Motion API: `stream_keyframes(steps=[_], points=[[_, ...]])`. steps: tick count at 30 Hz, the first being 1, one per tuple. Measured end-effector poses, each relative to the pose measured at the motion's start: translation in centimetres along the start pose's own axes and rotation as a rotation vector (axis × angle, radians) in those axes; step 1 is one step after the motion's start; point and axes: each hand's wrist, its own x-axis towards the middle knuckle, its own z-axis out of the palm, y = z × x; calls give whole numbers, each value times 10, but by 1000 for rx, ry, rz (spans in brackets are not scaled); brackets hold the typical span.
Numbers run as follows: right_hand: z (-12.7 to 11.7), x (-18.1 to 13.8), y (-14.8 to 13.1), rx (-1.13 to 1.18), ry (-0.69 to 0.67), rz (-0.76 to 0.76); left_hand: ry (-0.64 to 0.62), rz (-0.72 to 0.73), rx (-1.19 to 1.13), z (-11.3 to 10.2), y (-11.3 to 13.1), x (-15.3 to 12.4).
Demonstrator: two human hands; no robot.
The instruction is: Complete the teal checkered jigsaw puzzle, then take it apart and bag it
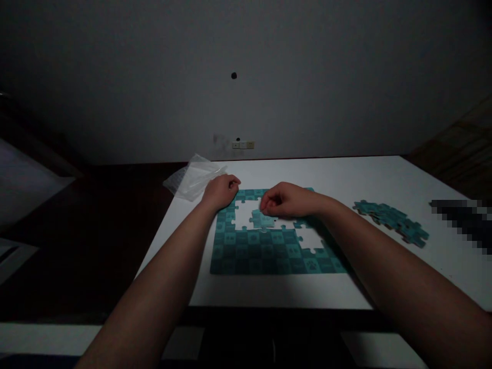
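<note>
On the white table lies a teal checkered jigsaw puzzle (246, 251), mostly assembled, with white gaps in its upper part and at its right. My right hand (286, 200) reaches over the upper middle, its thumb and fingers pinched at the edge of a teal puzzle piece (263, 219). That piece sits over the white gap; whether it lies flat in its slot I cannot tell. My left hand (222, 191) rests by the puzzle's upper left corner, fingers curled in, with nothing visible in them.
A heap of loose teal pieces (392, 220) lies to the right of my right forearm. A clear plastic bag (198, 177) hangs over the table's left back edge. Behind the table is a grey wall with a socket panel (243, 145). A pixelated dark patch covers the far right.
</note>
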Motion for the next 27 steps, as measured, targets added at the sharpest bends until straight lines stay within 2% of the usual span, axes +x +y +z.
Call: stream_keyframes(steps=[7, 19, 27], points=[[-4, 0, 3, -82, -26, -56, -2, 7, -15, 2, -5, 2], [-2, 1, 2, -228, 5, -91, -10, 7, -24, 0, -5, 3], [-2, -3, -1, -41, -30, -84, -7, -1, -28, 0, -4, 2]])
